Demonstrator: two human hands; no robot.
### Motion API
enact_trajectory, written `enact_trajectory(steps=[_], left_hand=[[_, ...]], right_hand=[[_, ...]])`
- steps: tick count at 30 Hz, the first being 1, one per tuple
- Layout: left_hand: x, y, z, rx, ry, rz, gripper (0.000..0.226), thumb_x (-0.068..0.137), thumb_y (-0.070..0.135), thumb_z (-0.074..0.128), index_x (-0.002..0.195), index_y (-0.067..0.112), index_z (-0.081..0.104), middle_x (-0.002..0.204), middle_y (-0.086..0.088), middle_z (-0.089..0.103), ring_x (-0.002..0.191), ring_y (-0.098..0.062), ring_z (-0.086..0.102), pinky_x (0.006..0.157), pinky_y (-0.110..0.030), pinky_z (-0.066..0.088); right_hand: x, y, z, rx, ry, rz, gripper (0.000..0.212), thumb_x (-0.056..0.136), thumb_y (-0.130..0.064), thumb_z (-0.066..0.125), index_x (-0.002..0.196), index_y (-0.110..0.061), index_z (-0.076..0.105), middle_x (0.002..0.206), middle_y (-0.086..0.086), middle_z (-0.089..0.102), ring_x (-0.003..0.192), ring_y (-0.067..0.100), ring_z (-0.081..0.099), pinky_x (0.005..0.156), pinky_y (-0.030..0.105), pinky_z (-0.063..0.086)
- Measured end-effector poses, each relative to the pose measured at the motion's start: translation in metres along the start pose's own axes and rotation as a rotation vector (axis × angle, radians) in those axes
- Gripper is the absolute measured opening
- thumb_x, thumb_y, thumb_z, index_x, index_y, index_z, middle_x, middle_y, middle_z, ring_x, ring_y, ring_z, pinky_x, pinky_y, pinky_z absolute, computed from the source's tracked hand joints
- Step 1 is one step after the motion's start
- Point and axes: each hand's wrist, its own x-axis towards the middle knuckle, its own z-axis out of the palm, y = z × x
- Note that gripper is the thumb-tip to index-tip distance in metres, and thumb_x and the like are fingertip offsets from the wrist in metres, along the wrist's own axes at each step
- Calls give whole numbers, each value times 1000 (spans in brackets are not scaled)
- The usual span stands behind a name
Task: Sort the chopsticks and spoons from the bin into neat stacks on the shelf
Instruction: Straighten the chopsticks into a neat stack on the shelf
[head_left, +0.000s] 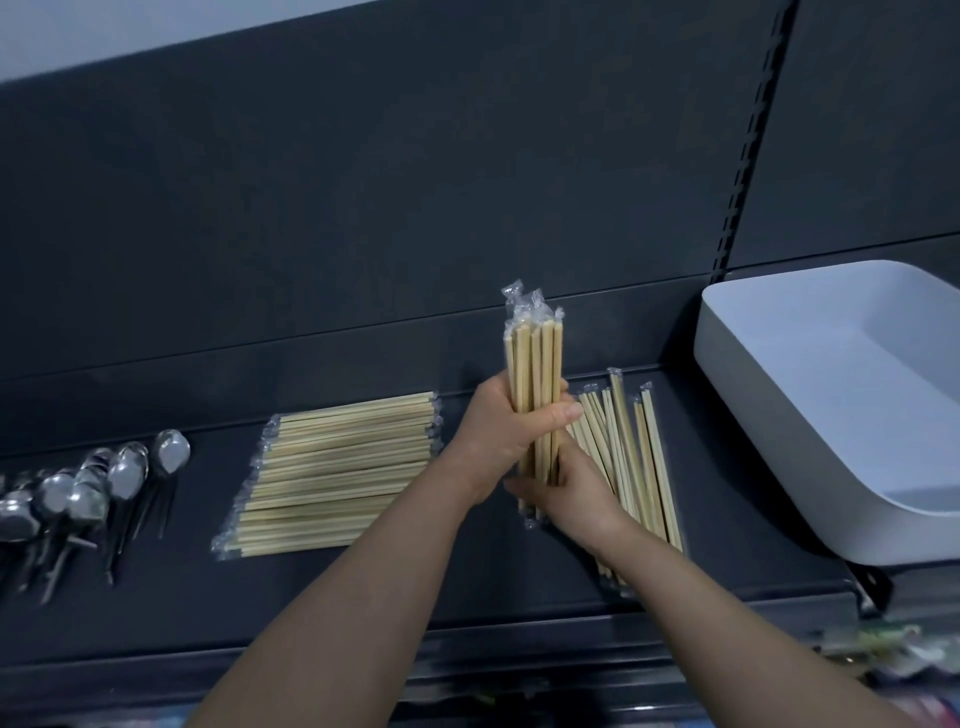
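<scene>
Hands (524, 447) hide the upright chopstick bundle's (535, 358) middle; spoons (78, 499) cut off left.

A bundle of wrapped wooden chopsticks (535, 364) stands upright above the dark shelf (467, 587). Left of it lies a neat flat stack of chopsticks (337, 473); right, looser chopsticks (631, 457) point far. Metal spoons (88, 493) cluster far left. The white bin (810, 374) sits right, tilted.
</scene>
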Motion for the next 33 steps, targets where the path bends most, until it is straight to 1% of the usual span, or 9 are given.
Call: enact_trajectory(steps=[5,10,14,18,22,24,27,29,33], left_hand=[[1,3,-1,-36,19,19,6,86,13,67,90,12,62,79,2,64,85,-15,64,85,-35,54],[-11,-6,-25,-253,134,-37,4,90,13,66,88,14,63,76,6,66,87,-15,65,90,-36,50],[-34,-25,-74,-557,447,-192,20,83,14,74,96,8,61,82,-6,67,81,-18,68,90,-45,52],[-68,-47,-147,-680,723,-311,34,78,19,79,106,12,61,82,-2,66,74,-16,64,68,-33,55],[-105,-79,-202,-388,891,-425,47,80,16,79,120,6,56,106,-9,65,88,-22,64,75,-38,56],[-122,-92,-221,-163,880,-467,41,83,17,75,119,7,58,115,-12,64,100,-26,63,91,-43,54],[-139,-103,-237,146,807,-456,22,91,16,64,111,9,61,114,-9,63,100,-22,59,90,-34,49],[-147,-111,-244,315,724,-398,18,95,16,59,111,9,62,114,-9,63,99,-21,58,89,-32,47],[-162,-123,-255,734,544,-335,22,98,15,50,116,15,62,124,-8,54,116,-27,47,94,-30,39]], right_hand=[[-3,-3,0,-79,-10,11,35,88,-21,66,117,-23,47,96,0,64,85,16,64,77,44,56],[-4,-12,10,-316,-140,-10,23,94,-22,57,104,-17,37,83,-1,51,72,15,52,65,35,43],[-1,-27,36,-723,-206,-33,24,94,-20,53,99,-19,30,96,5,53,85,24,52,67,32,36],[-4,-46,73,-990,-265,-33,21,91,-11,52,102,-18,36,110,6,56,101,27,52,79,36,35],[-8,-62,122,-1160,-308,-45,44,83,3,51,121,-15,39,116,6,55,109,26,50,91,39,36],[-11,-66,145,-1222,-326,-60,52,80,6,51,126,-14,38,120,6,53,112,26,49,92,38,34],[-16,-64,170,-1244,-328,-73,61,81,3,53,135,-17,33,127,5,50,119,24,45,99,39,32],[-18,-61,179,-1225,-302,-79,57,86,-5,56,136,-21,33,130,2,49,121,22,42,100,38,31],[-24,-56,184,-1120,-204,-35,59,86,-40,64,137,-31,38,135,-5,45,128,18,35,107,41,26]])
